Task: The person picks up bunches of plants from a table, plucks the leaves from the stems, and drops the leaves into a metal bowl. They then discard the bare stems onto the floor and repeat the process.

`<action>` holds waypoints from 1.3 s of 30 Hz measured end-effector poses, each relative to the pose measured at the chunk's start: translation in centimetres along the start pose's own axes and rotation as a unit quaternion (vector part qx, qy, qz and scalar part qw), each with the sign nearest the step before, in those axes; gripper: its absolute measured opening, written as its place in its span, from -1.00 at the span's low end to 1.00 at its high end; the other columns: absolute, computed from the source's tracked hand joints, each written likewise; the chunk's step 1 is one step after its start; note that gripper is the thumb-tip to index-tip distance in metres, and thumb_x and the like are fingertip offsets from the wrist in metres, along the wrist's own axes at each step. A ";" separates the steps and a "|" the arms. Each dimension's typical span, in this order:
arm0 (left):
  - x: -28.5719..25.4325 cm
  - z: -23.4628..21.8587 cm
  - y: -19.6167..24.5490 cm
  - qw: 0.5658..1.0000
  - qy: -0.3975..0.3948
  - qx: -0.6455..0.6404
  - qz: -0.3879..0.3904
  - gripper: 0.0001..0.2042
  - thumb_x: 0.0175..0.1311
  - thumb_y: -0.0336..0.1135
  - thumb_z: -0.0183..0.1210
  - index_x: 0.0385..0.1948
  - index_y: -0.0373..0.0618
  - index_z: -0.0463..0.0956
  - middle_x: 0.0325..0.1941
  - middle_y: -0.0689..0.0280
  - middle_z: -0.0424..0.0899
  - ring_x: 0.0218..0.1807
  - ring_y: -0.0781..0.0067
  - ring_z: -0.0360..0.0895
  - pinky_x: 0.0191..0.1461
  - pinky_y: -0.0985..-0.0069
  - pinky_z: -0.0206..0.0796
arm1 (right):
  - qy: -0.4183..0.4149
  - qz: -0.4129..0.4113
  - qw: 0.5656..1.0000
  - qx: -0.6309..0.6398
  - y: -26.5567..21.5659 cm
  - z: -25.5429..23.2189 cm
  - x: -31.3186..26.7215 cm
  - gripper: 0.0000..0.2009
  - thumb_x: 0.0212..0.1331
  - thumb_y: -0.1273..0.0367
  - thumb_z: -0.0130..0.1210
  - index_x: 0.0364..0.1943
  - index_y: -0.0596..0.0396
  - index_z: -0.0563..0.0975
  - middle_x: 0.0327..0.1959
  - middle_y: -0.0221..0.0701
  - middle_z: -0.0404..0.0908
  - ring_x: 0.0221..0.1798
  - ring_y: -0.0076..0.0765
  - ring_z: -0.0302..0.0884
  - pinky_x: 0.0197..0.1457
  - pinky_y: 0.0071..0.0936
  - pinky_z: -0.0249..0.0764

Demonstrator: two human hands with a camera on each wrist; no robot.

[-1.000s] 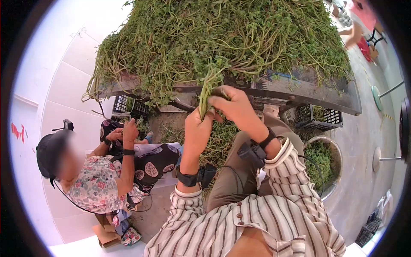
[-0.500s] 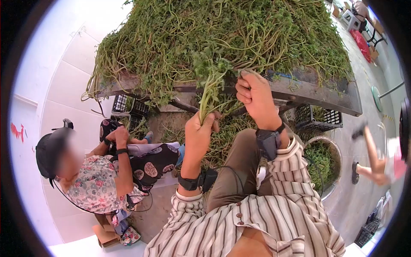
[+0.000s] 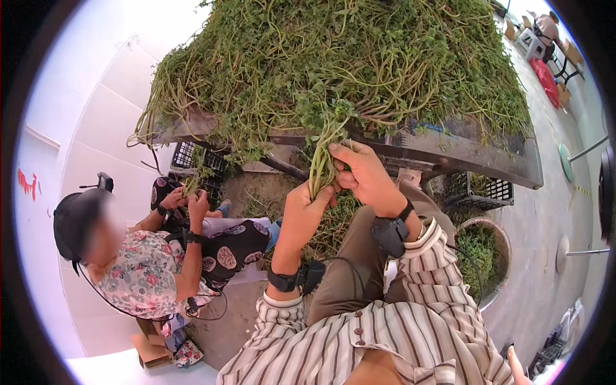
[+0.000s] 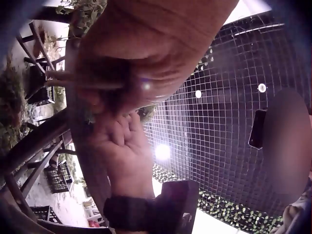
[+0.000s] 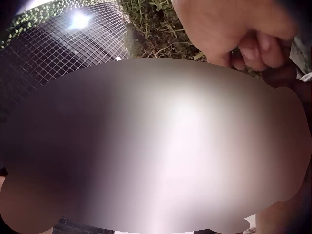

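A slim bunch of green leafy stems (image 3: 319,168) stands upright between the hands in the head view, its leafy tops overlapping the heap behind. Near its lower end my left hand (image 3: 307,206) grips it, thumb across the stems. My right hand (image 3: 369,176) is at the bunch's right side, its thumb and curled fingers pinching stems a little higher up. In the left wrist view, cut stem ends (image 4: 61,80) stick out from the near left hand (image 4: 146,48), with the right hand (image 4: 127,156) beyond it. Blur hides most of the right wrist view.
A large heap of greens (image 3: 346,64) covers the table (image 3: 475,151) ahead. Black crates (image 3: 481,190) stand beneath it, and a round tub (image 3: 504,256) of greens is at the right. At the left, another person (image 3: 147,269) sits handling stems. More stems lie on the floor.
My right hand left the bunch, moved right and up with fingers curled, then came back to its stems. The left hand keeps its grip. A passer-by crossed at the right.
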State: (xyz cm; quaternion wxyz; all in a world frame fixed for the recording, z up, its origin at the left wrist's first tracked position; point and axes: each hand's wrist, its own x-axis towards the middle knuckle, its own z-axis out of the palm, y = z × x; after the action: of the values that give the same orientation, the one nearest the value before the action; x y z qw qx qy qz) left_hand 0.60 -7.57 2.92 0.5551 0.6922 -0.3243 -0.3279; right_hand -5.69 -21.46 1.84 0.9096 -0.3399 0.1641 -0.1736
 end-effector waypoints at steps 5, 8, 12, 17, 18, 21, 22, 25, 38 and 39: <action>0.5 -0.2 0.5 1.000 0.006 -0.008 -0.005 -0.85 0.21 -0.42 -0.04 -0.25 -0.23 0.44 -0.54 0.39 0.49 -0.52 0.71 0.31 -0.46 0.71 0.17 | -0.006 0.004 0.999 -0.043 -0.1 0.3 -0.3 -0.88 0.15 0.39 0.06 -0.42 0.09 0.38 -0.65 -0.59 0.27 -0.75 -0.76 0.05 -0.73 -0.73 -0.10; 0.7 -0.5 1.1 0.997 0.023 -0.062 -0.036 -0.82 0.20 -0.43 -0.03 -0.18 -0.24 0.40 -0.53 0.37 0.48 -0.49 0.72 0.32 -0.43 0.71 0.18 | -0.012 0.010 0.998 -0.062 -0.1 1.0 -0.8 -0.89 0.15 0.39 0.05 -0.43 0.09 0.38 -0.66 -0.59 0.26 -0.74 -0.76 0.06 -0.72 -0.73 -0.07; 0.8 0.5 1.1 0.992 0.074 -0.100 0.035 -0.83 0.20 -0.40 0.02 -0.22 -0.25 0.40 -0.55 0.41 0.45 -0.55 0.70 0.31 -0.53 0.68 0.17 | -0.023 0.000 0.997 -0.071 -0.3 0.8 -1.1 -0.89 0.15 0.40 0.03 -0.45 0.09 0.39 -0.68 -0.60 0.26 -0.74 -0.75 0.08 -0.71 -0.72 -0.05; 1.2 0.1 1.2 0.989 0.066 -0.131 -0.025 -0.83 0.24 -0.26 0.05 -0.31 -0.16 0.43 -0.67 0.54 0.30 -0.65 0.83 0.13 -0.62 0.78 -0.04 | -0.011 0.003 0.996 -0.084 0.0 0.6 -1.2 -0.89 0.14 0.40 0.02 -0.47 0.10 0.39 -0.67 -0.58 0.28 -0.75 -0.75 0.08 -0.72 -0.71 -0.05; 1.4 0.0 1.1 0.988 0.073 -0.132 -0.022 -0.83 0.24 -0.26 0.05 -0.31 -0.16 0.43 -0.67 0.54 0.30 -0.65 0.83 0.13 -0.62 0.78 -0.04 | -0.014 0.005 0.996 -0.093 0.0 0.7 -1.0 -0.89 0.14 0.39 0.02 -0.47 0.10 0.39 -0.67 -0.58 0.29 -0.75 -0.74 0.08 -0.72 -0.71 -0.05; 1.6 0.0 0.6 0.985 0.082 -0.151 -0.003 -0.79 0.27 -0.21 0.02 -0.34 -0.18 0.43 -0.67 0.55 0.28 -0.66 0.82 0.10 -0.63 0.75 -0.09 | -0.020 0.007 0.997 -0.068 -0.1 1.0 -1.2 -0.89 0.13 0.39 0.02 -0.47 0.09 0.39 -0.66 -0.57 0.29 -0.75 -0.74 0.08 -0.72 -0.70 -0.05; 1.6 0.2 0.5 0.984 0.099 -0.145 0.010 -0.78 0.28 -0.19 0.01 -0.36 -0.18 0.44 -0.67 0.56 0.27 -0.65 0.82 0.09 -0.63 0.75 -0.10 | -0.021 0.007 0.997 -0.069 -0.1 1.1 -1.3 -0.89 0.13 0.39 0.02 -0.47 0.09 0.39 -0.66 -0.57 0.29 -0.75 -0.74 0.08 -0.72 -0.70 -0.05; 1.6 0.5 0.4 0.982 0.129 -0.134 0.028 -0.76 0.29 -0.18 0.00 -0.38 -0.20 0.44 -0.67 0.57 0.25 -0.64 0.82 0.07 -0.61 0.73 -0.11 | -0.010 -0.004 0.998 -0.069 0.2 1.1 -1.4 -0.89 0.13 0.40 0.02 -0.47 0.09 0.38 -0.65 -0.57 0.30 -0.75 -0.74 0.08 -0.72 -0.71 -0.06; 1.2 1.2 0.1 0.963 0.198 -0.170 0.065 -0.80 0.27 -0.24 0.04 -0.39 -0.19 0.44 -0.65 0.57 0.28 -0.61 0.83 0.10 -0.58 0.76 -0.08 | -0.045 -0.011 0.999 -0.003 0.2 1.4 -1.5 -0.94 0.09 0.46 0.03 -0.38 0.07 0.40 -0.64 -0.58 0.31 -0.73 -0.76 0.10 -0.72 -0.75 -0.01; 1.1 1.3 0.2 0.963 0.198 -0.170 0.064 -0.80 0.27 -0.24 0.04 -0.39 -0.19 0.44 -0.65 0.57 0.28 -0.61 0.83 0.10 -0.58 0.76 -0.08 | -0.063 -0.006 0.998 -0.017 0.1 1.4 -1.6 -0.92 0.11 0.43 0.05 -0.37 0.06 0.40 -0.62 -0.57 0.32 -0.72 -0.77 0.11 -0.72 -0.77 0.01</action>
State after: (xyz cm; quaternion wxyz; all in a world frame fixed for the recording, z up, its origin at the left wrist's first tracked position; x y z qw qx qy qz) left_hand 0.20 -9.19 2.76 0.7376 0.6163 -0.1915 -0.1985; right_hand -6.53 -19.88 3.04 0.9115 -0.3661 0.1073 -0.1541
